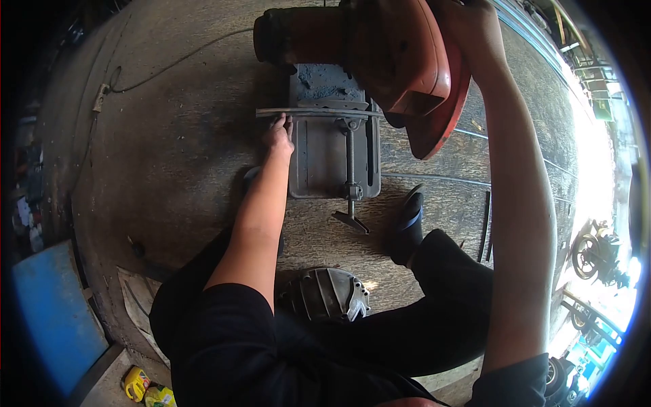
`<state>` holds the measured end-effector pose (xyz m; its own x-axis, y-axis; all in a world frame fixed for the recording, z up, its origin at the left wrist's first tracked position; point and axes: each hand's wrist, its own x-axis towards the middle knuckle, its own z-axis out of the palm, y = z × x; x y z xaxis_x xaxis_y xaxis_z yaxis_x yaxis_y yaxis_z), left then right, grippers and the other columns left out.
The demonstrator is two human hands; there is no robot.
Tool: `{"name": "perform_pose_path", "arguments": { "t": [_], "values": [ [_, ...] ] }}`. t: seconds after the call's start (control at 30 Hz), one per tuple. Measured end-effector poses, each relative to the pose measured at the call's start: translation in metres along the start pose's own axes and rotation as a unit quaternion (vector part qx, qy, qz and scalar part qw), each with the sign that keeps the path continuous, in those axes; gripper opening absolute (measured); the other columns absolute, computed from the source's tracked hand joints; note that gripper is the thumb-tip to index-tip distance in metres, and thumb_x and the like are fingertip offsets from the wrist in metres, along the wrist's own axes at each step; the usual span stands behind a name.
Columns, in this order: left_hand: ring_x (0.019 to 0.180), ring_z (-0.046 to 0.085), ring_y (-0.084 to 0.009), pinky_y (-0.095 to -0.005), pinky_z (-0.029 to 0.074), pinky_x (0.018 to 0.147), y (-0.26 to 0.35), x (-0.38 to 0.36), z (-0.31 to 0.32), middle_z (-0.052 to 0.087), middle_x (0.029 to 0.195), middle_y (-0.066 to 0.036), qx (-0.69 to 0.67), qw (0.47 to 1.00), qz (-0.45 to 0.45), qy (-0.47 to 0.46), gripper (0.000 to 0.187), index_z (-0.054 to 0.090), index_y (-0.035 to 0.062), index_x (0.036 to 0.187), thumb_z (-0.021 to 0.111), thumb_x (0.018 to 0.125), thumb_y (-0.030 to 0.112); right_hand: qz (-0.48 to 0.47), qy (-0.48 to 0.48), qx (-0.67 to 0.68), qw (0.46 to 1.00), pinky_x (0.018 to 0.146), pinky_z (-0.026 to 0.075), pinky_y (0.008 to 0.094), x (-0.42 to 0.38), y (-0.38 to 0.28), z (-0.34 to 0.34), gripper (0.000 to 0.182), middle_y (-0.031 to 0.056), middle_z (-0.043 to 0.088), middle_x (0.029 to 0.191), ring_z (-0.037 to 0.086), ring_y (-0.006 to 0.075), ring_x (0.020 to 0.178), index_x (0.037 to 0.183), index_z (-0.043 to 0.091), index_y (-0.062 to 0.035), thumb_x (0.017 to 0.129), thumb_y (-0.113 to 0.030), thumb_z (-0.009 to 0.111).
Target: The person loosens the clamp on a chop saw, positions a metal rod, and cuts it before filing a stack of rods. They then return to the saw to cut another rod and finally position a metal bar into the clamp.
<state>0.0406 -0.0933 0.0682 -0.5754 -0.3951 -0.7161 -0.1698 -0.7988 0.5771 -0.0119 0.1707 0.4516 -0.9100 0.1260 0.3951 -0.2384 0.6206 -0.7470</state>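
Note:
An orange-red cut-off saw is raised over its metal base. At the top edge, my right hand is closed around the saw's handle; most of its fingers are hidden. A thin metal bar lies crosswise on the base, against the jaw of the saw's vise. My left hand is closed on the bar near its left end, fingertips at the bar. A screw clamp with a crank handle runs from the vise toward me. Bluish-grey grit covers the far part of the base.
A ribbed metal cover lies between my legs. My sandaled foot is right of the base. A cable runs left to a socket. Long metal rods lie at the right. A blue panel stands lower left.

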Motion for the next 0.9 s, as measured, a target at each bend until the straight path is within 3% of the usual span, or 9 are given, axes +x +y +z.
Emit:
{"name": "perform_pose_path", "arguments": {
  "t": [0.33,0.4,0.43,0.5,0.63,0.7,0.9],
  "values": [
    [0.08,0.065,-0.013,-0.0237,0.053,0.073,0.0,-0.001,0.0,0.067,0.09,0.002,0.018,1.0,0.001,0.006,0.018,0.063,0.0119,0.093,0.073,0.081,0.004,-0.025,-0.017,0.033,0.999,0.077,0.049,0.0324,0.0,0.009,-0.001,0.025,0.015,0.07,0.093,0.064,0.0211,0.086,0.103,0.068,0.0021,0.082,-0.008,0.057],
    [0.082,0.065,-0.0129,-0.0245,0.053,0.075,-0.001,0.0,0.0,0.067,0.091,0.002,0.02,1.0,0.001,0.006,0.018,0.063,0.0117,0.094,0.073,0.081,0.004,-0.1,-0.012,0.064,0.993,0.078,0.049,0.0318,-0.002,0.012,0.0,0.027,0.0159,0.069,0.095,0.063,0.0208,0.087,0.106,0.066,0.0027,0.082,-0.007,0.057],
    [0.081,0.065,-0.013,-0.0244,0.053,0.075,0.0,0.0,0.0,0.067,0.091,0.002,0.019,1.0,0.006,0.006,0.017,0.063,0.0116,0.093,0.073,0.081,0.005,-0.099,-0.011,0.063,0.993,0.078,0.049,0.0318,-0.004,0.006,-0.001,0.027,0.0159,0.069,0.095,0.063,0.0208,0.087,0.106,0.066,0.0027,0.082,-0.007,0.057],
    [0.081,0.065,-0.013,-0.0244,0.053,0.075,0.0,0.0,0.0,0.067,0.091,0.002,0.019,1.0,0.01,0.006,0.016,0.063,0.0114,0.093,0.073,0.081,0.005,0.024,-0.011,0.071,0.997,0.08,0.048,0.0314,-0.009,-0.006,-0.003,0.028,0.0156,0.069,0.098,0.062,0.02,0.09,0.108,0.065,0.0025,0.082,-0.006,0.057],
    [0.08,0.065,-0.0129,-0.0245,0.054,0.074,-0.001,0.001,0.001,0.067,0.09,0.002,0.015,1.0,0.006,0.008,0.014,0.064,0.0111,0.092,0.072,0.082,0.004,-0.043,-0.021,0.074,0.996,0.083,0.048,0.0325,-0.003,0.01,-0.003,0.029,0.0165,0.069,0.1,0.063,0.0227,0.093,0.108,0.065,0.0024,0.082,-0.006,0.057],
    [0.079,0.065,-0.0128,-0.0245,0.054,0.074,-0.001,0.004,-0.001,0.067,0.089,0.002,0.013,1.0,0.011,0.006,0.013,0.064,0.011,0.091,0.071,0.082,0.004,-0.107,-0.01,-0.007,0.994,0.085,0.048,0.0339,0.005,0.019,-0.002,0.031,0.0183,0.068,0.103,0.064,0.0268,0.096,0.109,0.065,0.0023,0.081,-0.007,0.057],
    [0.076,0.065,-0.0118,-0.0231,0.052,0.072,0.001,-0.002,0.0,0.067,0.086,0.002,0.026,1.0,0.011,-0.004,0.012,0.065,0.0124,0.087,0.07,0.082,0.002,-0.05,0.019,-0.03,0.998,0.086,0.048,0.034,0.001,0.008,0.0,0.03,0.0198,0.068,0.102,0.064,0.0289,0.097,0.109,0.065,0.0013,0.082,-0.008,0.056]
  ]
}}
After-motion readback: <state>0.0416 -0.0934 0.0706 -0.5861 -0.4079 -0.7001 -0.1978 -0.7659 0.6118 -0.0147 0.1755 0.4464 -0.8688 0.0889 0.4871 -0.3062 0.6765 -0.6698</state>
